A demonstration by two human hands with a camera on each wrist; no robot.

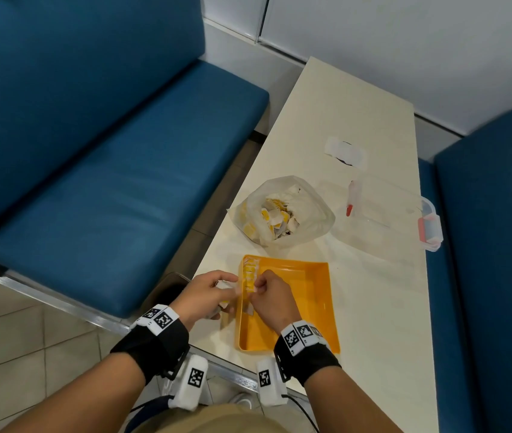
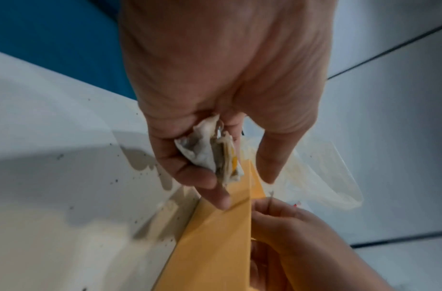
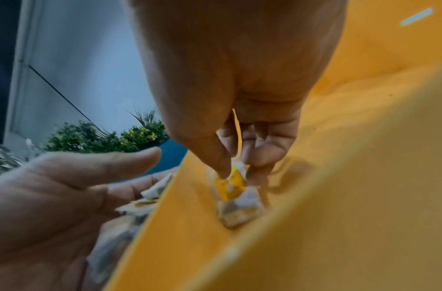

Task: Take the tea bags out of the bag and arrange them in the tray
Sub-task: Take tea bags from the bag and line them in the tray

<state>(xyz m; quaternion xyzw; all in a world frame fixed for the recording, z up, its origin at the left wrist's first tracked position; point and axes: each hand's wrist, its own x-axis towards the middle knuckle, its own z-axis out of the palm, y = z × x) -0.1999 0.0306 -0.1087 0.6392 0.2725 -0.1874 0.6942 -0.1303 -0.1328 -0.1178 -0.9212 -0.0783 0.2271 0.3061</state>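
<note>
A yellow tray (image 1: 310, 295) lies on the table near me, with a row of tea bags (image 1: 251, 274) along its left wall. My right hand (image 1: 271, 296) pinches a tea bag (image 3: 232, 185) by its yellow tag inside the tray, at the near end of that row. My left hand (image 1: 209, 293) hovers just left of the tray wall (image 2: 215, 246) and grips a small bunch of tea bags (image 2: 210, 155). Behind the tray sits the open clear plastic bag (image 1: 282, 210), holding several more tea bags.
A clear plastic box (image 1: 392, 214) with red clips stands right of the bag. A white wrapper (image 1: 345, 151) lies farther back. The cream table (image 1: 373, 307) is narrow, with blue benches (image 1: 107, 151) on both sides and its near edge by my wrists.
</note>
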